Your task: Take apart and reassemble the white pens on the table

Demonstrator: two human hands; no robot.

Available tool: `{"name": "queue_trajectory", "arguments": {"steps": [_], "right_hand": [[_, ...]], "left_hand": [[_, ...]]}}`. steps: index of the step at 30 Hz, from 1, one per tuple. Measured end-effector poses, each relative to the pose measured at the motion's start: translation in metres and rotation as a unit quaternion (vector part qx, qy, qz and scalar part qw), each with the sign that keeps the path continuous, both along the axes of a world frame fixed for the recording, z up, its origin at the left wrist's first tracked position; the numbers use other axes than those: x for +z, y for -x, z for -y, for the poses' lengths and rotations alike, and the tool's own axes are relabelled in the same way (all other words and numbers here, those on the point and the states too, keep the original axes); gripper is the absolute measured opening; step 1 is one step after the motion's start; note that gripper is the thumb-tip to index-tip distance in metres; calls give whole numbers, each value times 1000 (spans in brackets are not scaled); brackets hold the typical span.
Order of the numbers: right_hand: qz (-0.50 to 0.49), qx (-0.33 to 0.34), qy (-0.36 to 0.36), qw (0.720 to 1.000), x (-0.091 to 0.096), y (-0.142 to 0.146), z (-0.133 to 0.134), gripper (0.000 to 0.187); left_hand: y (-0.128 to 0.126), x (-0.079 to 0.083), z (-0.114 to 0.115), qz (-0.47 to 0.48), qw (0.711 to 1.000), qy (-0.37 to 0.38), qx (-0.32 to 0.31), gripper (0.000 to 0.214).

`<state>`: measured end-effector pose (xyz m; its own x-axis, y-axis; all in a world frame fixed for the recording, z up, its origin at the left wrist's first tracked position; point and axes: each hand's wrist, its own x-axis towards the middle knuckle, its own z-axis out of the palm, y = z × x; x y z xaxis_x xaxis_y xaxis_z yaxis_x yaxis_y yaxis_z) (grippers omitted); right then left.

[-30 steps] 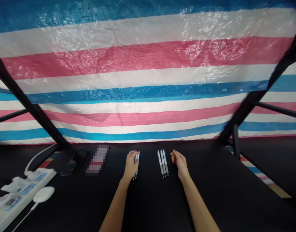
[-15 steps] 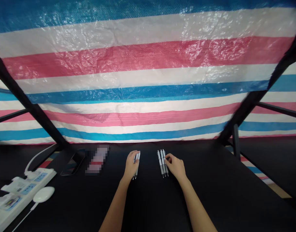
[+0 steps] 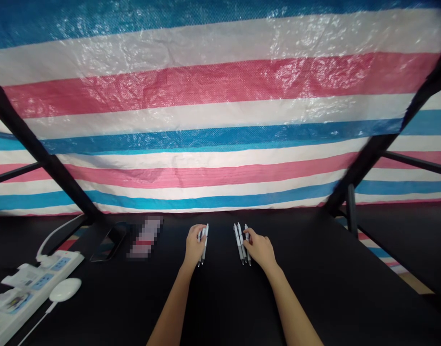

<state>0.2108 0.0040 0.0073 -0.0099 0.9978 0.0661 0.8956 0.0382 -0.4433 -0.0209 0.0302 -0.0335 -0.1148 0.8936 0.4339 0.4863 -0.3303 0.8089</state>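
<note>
On a black table (image 3: 227, 307) my left hand (image 3: 193, 248) is closed around two white pens (image 3: 204, 240) that stick out past my fingers. My right hand (image 3: 259, 249) pinches the rightmost white pen (image 3: 246, 230) of a row of three; its fingers are closed on it. The two other white pens (image 3: 238, 239) lie side by side on the table just left of that hand. The two hands are a short gap apart.
A dark phone (image 3: 108, 241) and a blurred flat item (image 3: 145, 237) lie at the back left. A white power strip (image 3: 22, 293) and a white oval device (image 3: 65, 290) with cord sit at the far left. A striped tarp (image 3: 220, 120) hangs behind, with black frame bars (image 3: 372, 158).
My right hand moved left from beside the three pens and closed on the rightmost one, shifting it slightly. My left hand kept hold of its pens.
</note>
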Motion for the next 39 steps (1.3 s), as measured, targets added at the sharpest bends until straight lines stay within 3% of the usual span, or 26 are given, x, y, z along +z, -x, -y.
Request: {"name": "queue_trajectory", "arguments": {"steps": [6, 11, 16, 20, 27, 32, 39], "right_hand": [[-136, -28, -112, 984, -3, -4, -3, 38], [-241, 48, -156, 957, -4, -1, -2, 32], [-201, 151, -159, 955, -3, 10, 3, 26], [-196, 184, -150, 951, -2, 16, 6, 27], [-252, 141, -114, 951, -5, 14, 4, 31], [-308, 128, -92, 938, -10, 11, 2, 32], [-341, 130, -67, 929, -11, 11, 1, 33]], "left_hand": [[0, 9, 2, 68, 996, -16, 49, 21], [-6, 20, 8, 119, 992, -4, 44, 26], [-15, 26, 16, 45, 997, -2, -61, 39], [-19, 28, 19, -39, 992, -30, -120, 26], [-16, 31, 18, -44, 995, -56, -75, 17], [-17, 31, 19, -56, 993, -39, -101, 17], [-17, 30, 18, -50, 995, -25, -87, 16]]}}
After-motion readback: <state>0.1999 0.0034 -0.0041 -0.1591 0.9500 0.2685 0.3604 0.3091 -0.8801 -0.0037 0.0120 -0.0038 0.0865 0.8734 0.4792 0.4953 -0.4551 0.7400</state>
